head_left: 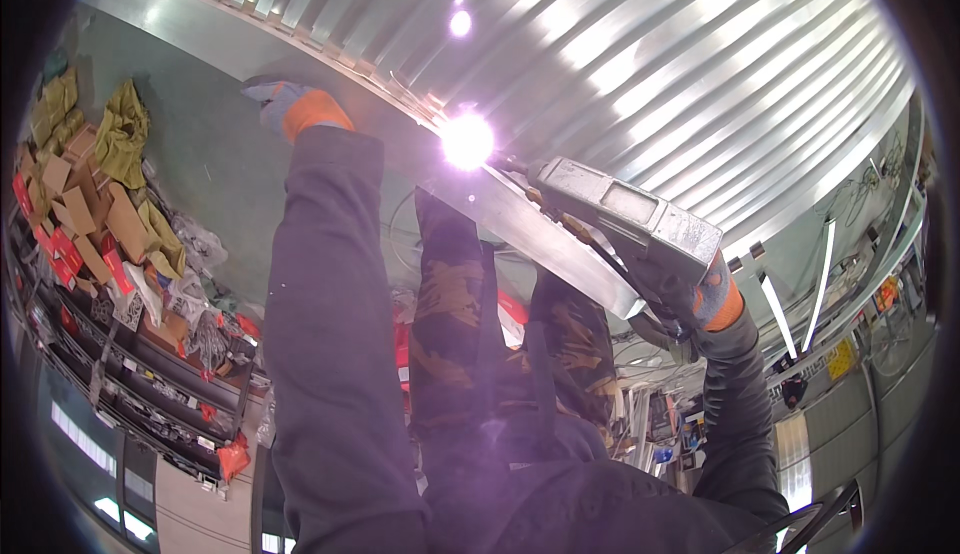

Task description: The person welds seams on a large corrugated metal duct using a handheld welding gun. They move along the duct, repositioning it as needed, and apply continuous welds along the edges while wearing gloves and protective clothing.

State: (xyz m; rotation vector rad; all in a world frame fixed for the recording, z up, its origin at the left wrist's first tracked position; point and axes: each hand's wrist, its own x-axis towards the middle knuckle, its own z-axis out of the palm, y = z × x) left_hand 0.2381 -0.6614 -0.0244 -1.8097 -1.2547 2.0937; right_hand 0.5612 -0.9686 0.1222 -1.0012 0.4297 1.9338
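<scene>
Grey boxy tool (630, 214) sits at the right hand (716, 294), gloved, fingers wrapped round its rear end. Long axis runs slantwise, from the right hand up and leftward; front end points away from that hand toward a white-purple glare (467, 142) between the two hands. Glare hides the tip, can't tell if it touches metal. Left hand (305, 112), also gloved, reaches out past the glare's left side, fingers pointing left; can't tell whether it grips or just rests.

Flat metal bar (560, 244) runs beside the tool, on the body side, roughly parallel, its near end close to the right hand. Corrugated metal panel (600, 64) fills the space beyond both hands; its near edge slants from past the left hand down to the glare, ridges leading away from that edge. Open room left of the left hand, over grey-green floor (200, 94); right hand tighter, between tool, bar and panel edge.

Outward: camouflage trousers (450, 304) below and between the hands, cartons (125, 224) and sacks (122, 129) well left of the left hand, loaded shelving (150, 374) nearer the body, mixed clutter (680, 434) below the right hand
</scene>
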